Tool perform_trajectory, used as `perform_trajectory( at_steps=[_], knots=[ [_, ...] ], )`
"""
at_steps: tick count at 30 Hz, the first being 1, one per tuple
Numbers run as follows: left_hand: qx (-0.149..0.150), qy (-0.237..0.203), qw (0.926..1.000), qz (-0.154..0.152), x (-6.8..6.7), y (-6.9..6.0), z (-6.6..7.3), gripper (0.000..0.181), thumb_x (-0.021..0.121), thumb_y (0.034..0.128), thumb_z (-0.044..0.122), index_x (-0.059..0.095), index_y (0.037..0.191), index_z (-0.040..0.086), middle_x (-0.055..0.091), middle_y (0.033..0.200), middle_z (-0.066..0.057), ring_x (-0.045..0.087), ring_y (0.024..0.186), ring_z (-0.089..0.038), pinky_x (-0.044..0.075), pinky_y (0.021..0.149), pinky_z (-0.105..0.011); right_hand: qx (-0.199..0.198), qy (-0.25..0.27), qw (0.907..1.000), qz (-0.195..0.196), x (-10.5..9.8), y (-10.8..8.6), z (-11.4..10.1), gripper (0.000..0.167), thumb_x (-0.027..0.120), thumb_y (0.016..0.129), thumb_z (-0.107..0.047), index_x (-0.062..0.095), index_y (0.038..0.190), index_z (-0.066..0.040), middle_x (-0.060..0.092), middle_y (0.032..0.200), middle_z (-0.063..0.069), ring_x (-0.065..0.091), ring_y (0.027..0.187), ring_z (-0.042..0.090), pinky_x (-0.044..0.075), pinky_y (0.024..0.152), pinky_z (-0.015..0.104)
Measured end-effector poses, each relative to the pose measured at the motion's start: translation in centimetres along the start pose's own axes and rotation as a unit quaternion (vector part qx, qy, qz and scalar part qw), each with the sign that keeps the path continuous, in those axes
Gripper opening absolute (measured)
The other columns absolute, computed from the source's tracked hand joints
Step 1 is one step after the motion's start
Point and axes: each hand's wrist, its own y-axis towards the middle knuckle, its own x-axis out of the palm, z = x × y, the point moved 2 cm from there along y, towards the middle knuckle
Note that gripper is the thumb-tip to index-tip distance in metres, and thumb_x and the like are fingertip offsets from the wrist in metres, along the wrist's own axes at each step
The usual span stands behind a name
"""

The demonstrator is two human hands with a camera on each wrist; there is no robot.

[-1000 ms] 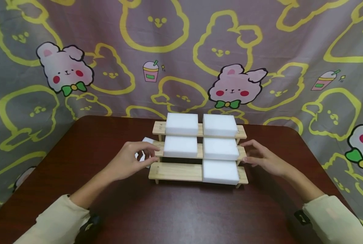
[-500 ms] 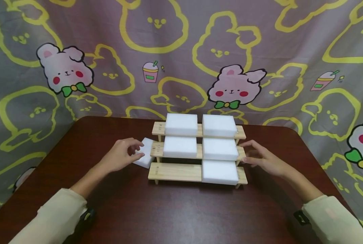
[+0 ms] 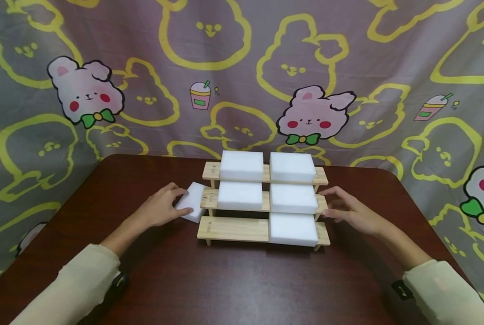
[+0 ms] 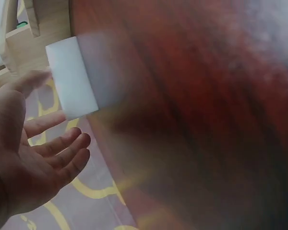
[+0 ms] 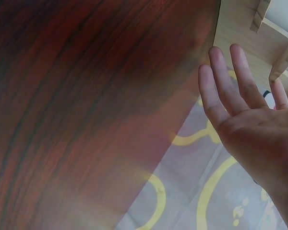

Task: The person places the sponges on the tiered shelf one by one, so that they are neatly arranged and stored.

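A white foam block [image 3: 193,201] lies on the table beside the left end of a three-tier wooden rack [image 3: 234,229]. My left hand [image 3: 160,206] holds this block between thumb and index finger. In the left wrist view, the thumb tip is partly hidden by the foam block [image 4: 71,79] and the other fingers stay off it. At the rack's other end, my right hand [image 3: 357,215] grips the middle shelf's end with thumb and index finger. Its remaining fingers extend freely in the right wrist view, where the hand [image 5: 259,129] is partly cut off.
Two white blocks [image 3: 242,164] stand on the top shelf and two [image 3: 293,197] on the middle one. The bottom shelf carries one block [image 3: 293,228] at its right, with bare wood at its left. A patterned curtain [image 3: 234,81] hangs behind the dark table [image 3: 242,280].
My left hand has let go of the rack's left end, drawn back to the left, and come onto the loose foam block. The right hand stays at the rack.
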Motion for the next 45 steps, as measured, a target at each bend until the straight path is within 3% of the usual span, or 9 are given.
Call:
perform_trajectory(
  at_steps=[9, 15, 20, 29, 45],
  knots=[
    [0.004, 0.008, 0.9999, 0.006, -0.8, -0.1, -0.2, 0.049, 0.079, 0.0909, 0.025, 0.067, 0.129, -0.003, 0.06, 0.119, -0.022, 0.062, 0.092, -0.03, 0.054, 0.072, -0.048, 0.003, -0.002, 1.0, -0.001, 0.0, -0.1, -0.1, 0.048, 0.064, 0.102, -0.018, 0.042, 0.141, -0.004, 0.053, 0.135, 0.026, 0.063, 0.11, 0.035, 0.055, 0.083, 0.047],
    [-0.033, 0.011, 0.9992, -0.022, -0.5, 0.0, -0.1, 0.072, 0.08, 0.0871, 0.046, 0.062, 0.136, -0.004, 0.059, 0.118, -0.023, 0.06, 0.086, -0.027, 0.053, 0.07, -0.043, 0.0, -0.001, 1.0, -0.002, 0.0, -0.2, -0.1, 0.047, 0.064, 0.102, -0.017, 0.042, 0.141, -0.004, 0.053, 0.134, 0.025, 0.063, 0.11, 0.035, 0.055, 0.083, 0.047],
    [-0.046, 0.006, 0.9983, -0.035, -0.4, 0.0, 0.0, 0.082, 0.085, 0.0801, 0.049, 0.059, 0.14, -0.002, 0.058, 0.113, -0.023, 0.06, 0.087, -0.029, 0.054, 0.07, -0.043, -0.001, -0.001, 1.0, -0.001, 0.0, -0.2, 0.0, 0.047, 0.064, 0.102, -0.017, 0.042, 0.142, -0.004, 0.052, 0.136, 0.026, 0.062, 0.111, 0.035, 0.055, 0.083, 0.047],
    [-0.041, -0.011, 0.9984, -0.036, -0.7, -0.4, -0.4, 0.077, 0.085, 0.0789, 0.039, 0.058, 0.139, -0.001, 0.056, 0.108, -0.024, 0.06, 0.086, -0.031, 0.055, 0.068, -0.044, 0.001, 0.001, 1.0, -0.001, 0.0, -0.1, 0.0, 0.047, 0.064, 0.102, -0.017, 0.042, 0.142, -0.004, 0.051, 0.136, 0.026, 0.062, 0.111, 0.036, 0.055, 0.083, 0.047],
    [-0.015, -0.043, 0.9989, -0.006, -0.9, -0.9, -1.3, 0.072, 0.088, 0.0757, 0.024, 0.059, 0.134, -0.007, 0.054, 0.114, -0.032, 0.057, 0.1, -0.039, 0.055, 0.08, -0.052, -0.004, 0.002, 1.0, 0.0, 0.1, 0.0, -0.2, 0.046, 0.064, 0.102, -0.017, 0.043, 0.141, -0.006, 0.052, 0.135, 0.025, 0.063, 0.109, 0.032, 0.055, 0.083, 0.047]
  ],
)
